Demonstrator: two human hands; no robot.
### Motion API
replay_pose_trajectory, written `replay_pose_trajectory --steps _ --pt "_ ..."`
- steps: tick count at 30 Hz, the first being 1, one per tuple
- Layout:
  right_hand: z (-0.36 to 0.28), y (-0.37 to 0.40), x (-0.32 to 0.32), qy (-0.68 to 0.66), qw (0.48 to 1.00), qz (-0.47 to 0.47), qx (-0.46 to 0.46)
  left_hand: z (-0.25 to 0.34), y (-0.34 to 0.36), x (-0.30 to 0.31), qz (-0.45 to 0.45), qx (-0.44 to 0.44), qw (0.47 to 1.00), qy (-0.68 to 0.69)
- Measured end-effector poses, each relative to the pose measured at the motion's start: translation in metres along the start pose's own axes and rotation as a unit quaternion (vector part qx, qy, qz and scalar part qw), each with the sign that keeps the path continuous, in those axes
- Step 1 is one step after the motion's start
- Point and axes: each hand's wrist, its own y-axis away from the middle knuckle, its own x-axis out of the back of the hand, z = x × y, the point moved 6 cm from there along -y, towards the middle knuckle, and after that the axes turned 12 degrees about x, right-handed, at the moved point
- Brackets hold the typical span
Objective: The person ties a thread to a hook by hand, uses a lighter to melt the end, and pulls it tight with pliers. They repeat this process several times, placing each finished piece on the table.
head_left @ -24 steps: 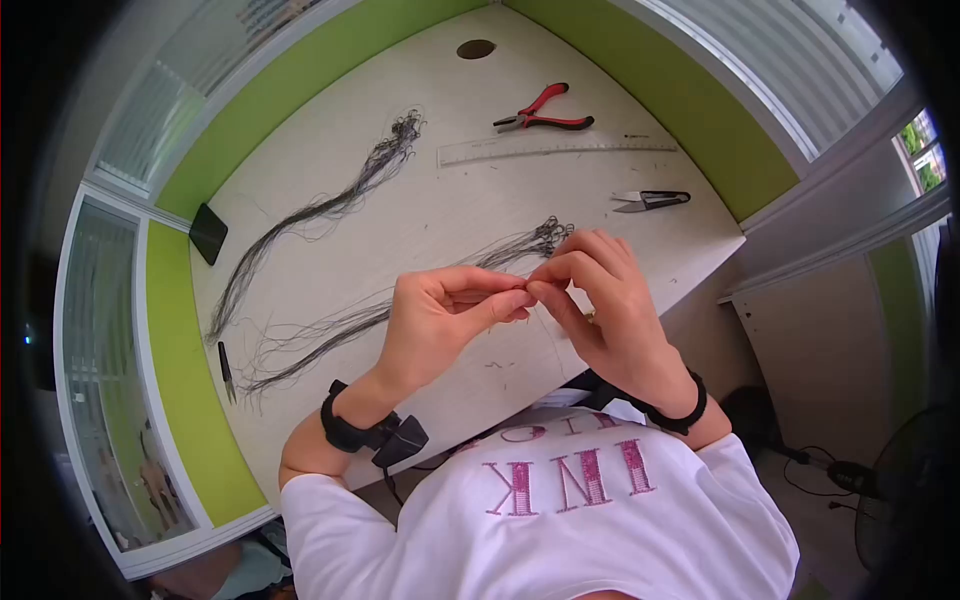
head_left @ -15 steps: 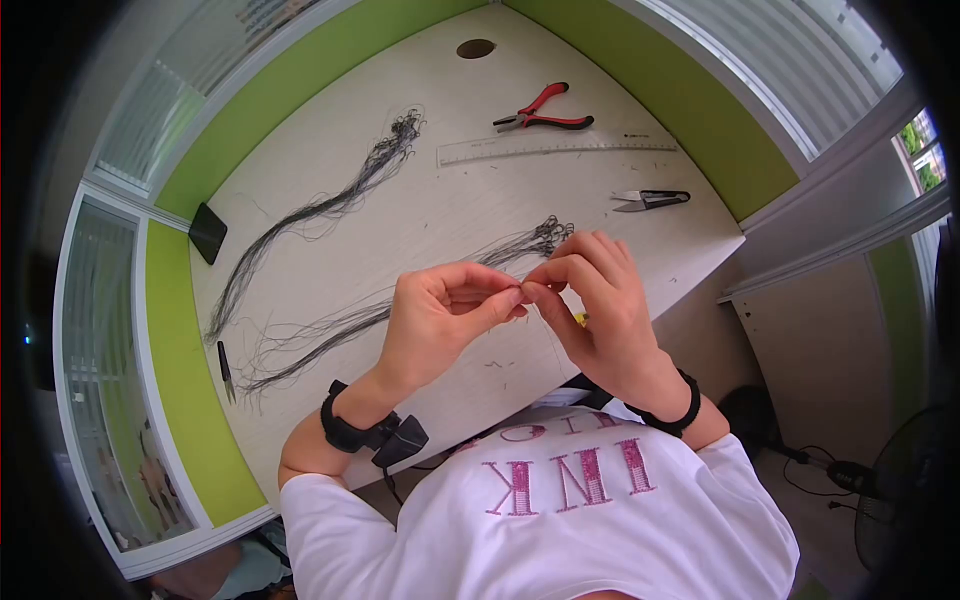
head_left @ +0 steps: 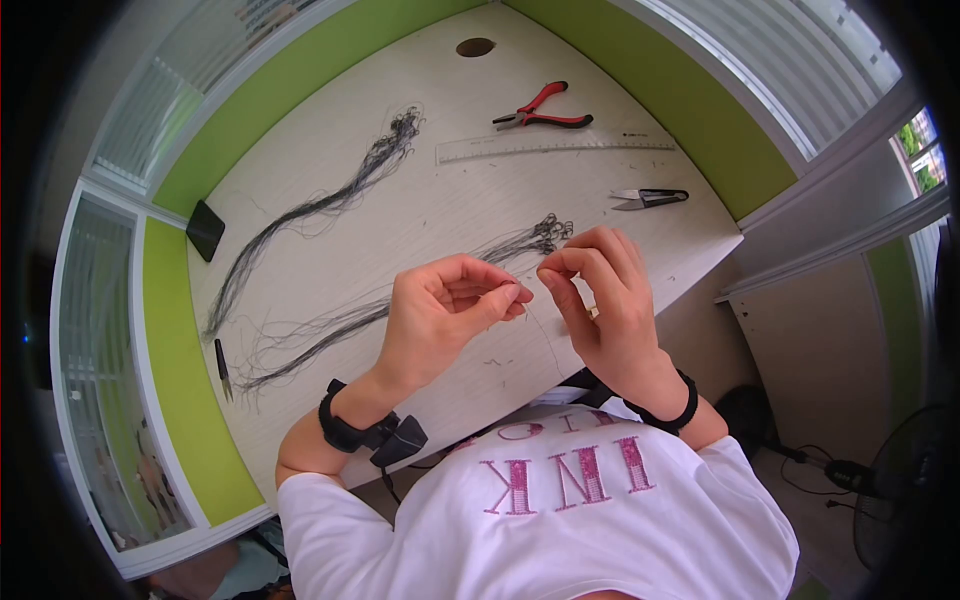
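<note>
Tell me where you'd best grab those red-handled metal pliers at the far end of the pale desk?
Take the red-handled metal pliers by the two red handles, coming from above and from the right. The handles splay open toward that side, while the thin metal nose points left. They lie flat on the pale desk, so closing the handles together probably gives the firmest hold.

Red handles are seen on the pliers (head_left: 545,108); the strand bundles (head_left: 310,210) are coloured black, the desk (head_left: 450,200) is grained pale, the partition (head_left: 295,75) is painted green.
</note>
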Motion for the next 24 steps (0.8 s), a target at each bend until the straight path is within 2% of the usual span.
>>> replay_pose_trajectory --steps 2,3,5,6,12,13,15,16,17,18,21,22,23,24 --pt "0.010 0.007 0.004 0.000 0.997 -0.080 -0.009 0.001 0.000 0.000 0.003 -0.006 1.000 0.004" --pt "0.012 0.008 0.012 -0.001 0.997 -0.081 -0.008 0.002 0.000 0.001 0.004 -0.007 1.000 0.005" --pt "0.011 0.015 0.016 -0.012 0.972 -0.233 -0.017 0.003 -0.001 0.002 0.000 -0.004 1.000 0.017" --pt "0.012 0.023 0.018 0.004 0.960 -0.276 -0.035 0.003 -0.001 0.002 0.000 -0.005 1.000 0.020" --pt "0.035 0.054 0.021 0.062 0.939 -0.327 -0.088 0.002 -0.001 -0.001 -0.028 0.031 0.998 0.041" --pt "0.034 0.053 0.020 0.062 0.939 -0.326 -0.090 0.002 -0.001 -0.001 -0.030 0.041 0.998 0.042" --pt "0.040 0.052 0.021 -0.119 0.941 -0.206 -0.240 0.002 -0.001 -0.003 -0.034 0.051 0.997 0.039" --pt "0.037 0.048 0.019 -0.119 0.941 -0.204 -0.242 0.002 -0.001 -0.003 -0.037 0.053 0.997 0.036" --pt "0.036 0.046 0.016 -0.267 0.904 -0.132 -0.307 0.001 0.000 -0.004 -0.039 0.056 0.997 0.034" --pt "0.033 0.046 0.011 -0.406 0.838 -0.056 -0.361 0.001 0.000 -0.005 -0.040 0.056 0.997 0.033" --pt "0.021 0.042 -0.009 -0.455 0.819 -0.044 -0.347 0.001 0.001 -0.005 -0.044 0.073 0.996 0.037" --pt "0.019 0.044 -0.019 -0.468 0.804 -0.083 -0.358 0.000 0.001 -0.006 -0.048 0.080 0.995 0.040" --pt "0.016 0.046 -0.026 -0.518 0.757 -0.073 -0.391 -0.001 0.001 -0.006 -0.051 0.088 0.994 0.042" --pt "0.016 0.046 -0.030 -0.532 0.745 -0.064 -0.397 -0.001 0.001 -0.006 -0.051 0.088 0.994 0.042"
